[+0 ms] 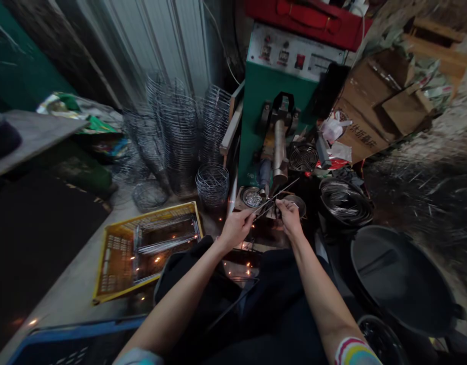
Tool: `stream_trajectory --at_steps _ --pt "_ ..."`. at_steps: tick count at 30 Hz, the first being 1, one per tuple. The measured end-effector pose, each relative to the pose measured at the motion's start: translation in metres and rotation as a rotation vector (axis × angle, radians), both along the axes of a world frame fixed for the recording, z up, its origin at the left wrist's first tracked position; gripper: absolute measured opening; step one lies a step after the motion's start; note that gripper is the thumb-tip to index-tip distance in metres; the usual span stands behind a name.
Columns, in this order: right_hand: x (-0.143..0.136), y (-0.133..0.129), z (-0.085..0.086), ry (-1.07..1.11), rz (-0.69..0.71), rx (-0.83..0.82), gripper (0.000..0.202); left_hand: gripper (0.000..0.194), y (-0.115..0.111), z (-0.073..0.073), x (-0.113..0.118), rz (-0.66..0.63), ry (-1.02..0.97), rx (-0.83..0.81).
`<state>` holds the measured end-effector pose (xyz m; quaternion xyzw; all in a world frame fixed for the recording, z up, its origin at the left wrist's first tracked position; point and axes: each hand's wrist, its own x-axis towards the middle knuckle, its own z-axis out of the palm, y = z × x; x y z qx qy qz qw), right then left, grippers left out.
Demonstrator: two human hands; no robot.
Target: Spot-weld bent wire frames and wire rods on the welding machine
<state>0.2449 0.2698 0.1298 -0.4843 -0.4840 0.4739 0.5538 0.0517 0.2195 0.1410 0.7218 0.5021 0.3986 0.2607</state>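
My left hand [237, 229] is closed on one end of a thin metal wire piece [281, 192], which slants up to the right. My right hand [289, 215] pinches at the same piece from the other side, its fingertips beside the crossing wires. The wire is at the lower tip of a spot welder [279, 147], between the electrodes, though the exact contact is too small to make out. Just left of the tip, a round dish [252, 196] holds many small shiny metal bits. Another round dish [297, 204] lies partly behind my right hand. Sparks scatter below my hands.
A yellow crate [100, 263] with metal wire frames stands at left, before stacked wire baskets [178, 142]. Wire coils [345, 203] and a round black lid-like disc [400, 279] lie at right. Behind are a cardboard box [370, 101] and a blue crate [73, 332] sits front left.
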Motion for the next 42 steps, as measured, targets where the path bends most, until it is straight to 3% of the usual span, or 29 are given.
stream_trajectory --at_steps 7,12,15,19,21,24,28,31,33,34,36,38,42 --pt "0.002 0.01 -0.002 -0.005 -0.004 -0.008 0.037 0.034 0.023 0.006 -0.014 -0.065 0.049 -0.015" --pt "0.007 0.006 0.002 -0.031 0.085 -0.072 0.037 0.032 0.033 0.011 -0.021 -0.129 0.059 -0.061" --pt "0.027 -0.018 0.01 -0.218 0.21 -0.103 0.04 0.034 0.036 0.012 -0.023 -0.14 0.074 -0.058" --pt "0.072 -0.077 0.013 -0.657 0.36 -0.09 0.037 0.036 0.04 0.014 -0.024 -0.138 0.132 0.009" --pt "0.097 -0.107 0.008 -0.846 0.315 -0.068 0.034 0.034 0.04 0.016 -0.021 -0.135 0.211 0.062" --pt "0.129 -0.143 -0.007 -1.094 0.129 -0.048 0.037 0.031 0.03 0.017 -0.015 -0.107 0.347 0.12" --pt "0.152 -0.165 -0.036 -1.318 -0.154 0.042 0.045 0.012 -0.003 0.006 -0.017 -0.155 0.518 0.104" --pt "0.152 -0.168 -0.049 -1.4 -0.211 0.069 0.045 0.013 -0.045 -0.008 -0.048 -0.252 0.692 0.081" --pt "0.15 -0.166 -0.05 -1.453 -0.176 0.015 0.043 0.017 -0.076 -0.016 -0.087 -0.157 0.667 0.036" --pt "0.149 -0.164 -0.049 -1.467 -0.164 -0.024 0.042 0.014 -0.089 -0.02 -0.111 -0.05 0.584 0.006" --pt "0.149 -0.16 -0.047 -1.474 -0.168 -0.091 0.042 0.007 -0.109 -0.027 -0.162 0.303 0.269 -0.072" --pt "0.147 -0.156 -0.046 -1.477 -0.174 -0.145 0.043 0.015 -0.119 -0.037 -0.212 0.617 0.002 -0.11" --pt "0.138 -0.152 -0.046 -1.512 -0.164 -0.216 0.044 0.032 -0.124 -0.075 -0.279 0.929 -0.208 -0.131"
